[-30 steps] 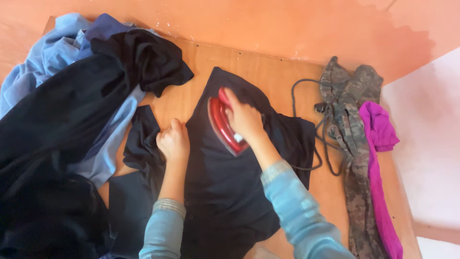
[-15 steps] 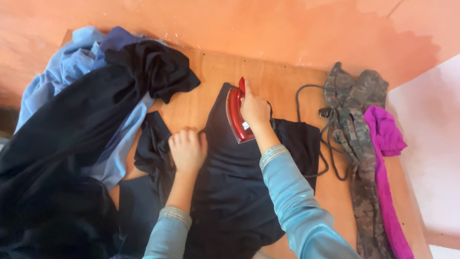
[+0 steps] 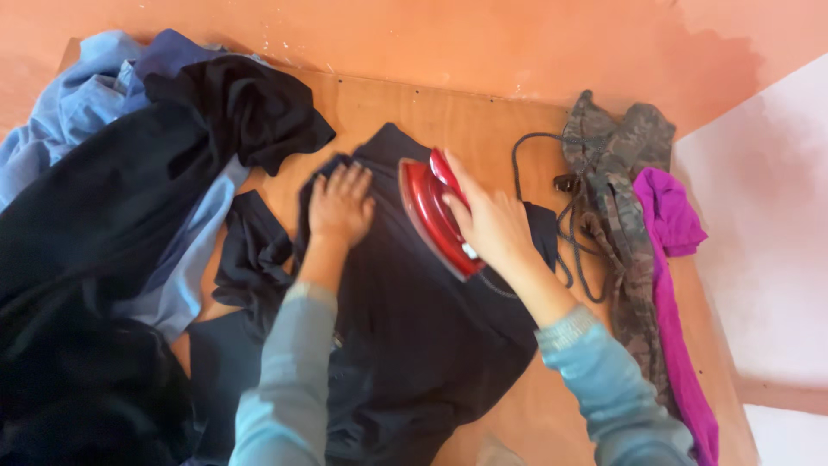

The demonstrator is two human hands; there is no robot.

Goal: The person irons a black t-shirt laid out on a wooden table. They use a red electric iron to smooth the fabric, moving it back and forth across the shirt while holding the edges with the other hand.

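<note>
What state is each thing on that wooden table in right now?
Red clothes iron: held by right hand, resting on garment.
Black garment: spread flat, pressed by left hand.
Dark cord: loosely tangled.
Camouflage cloth: crumpled.
Magenta cloth: draped lengthwise.
Blue-and-black clothes pile: heaped.

Camouflage garment (image 3: 617,185), magenta cloth (image 3: 668,224) — blue-black heap (image 3: 112,198).

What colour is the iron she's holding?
Red: the iron in the right hand, best seen in the head view.

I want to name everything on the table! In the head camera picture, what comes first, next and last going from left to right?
Blue and black clothes pile → left hand → red iron → right hand → grey cord → camouflage garment → magenta cloth.
</note>
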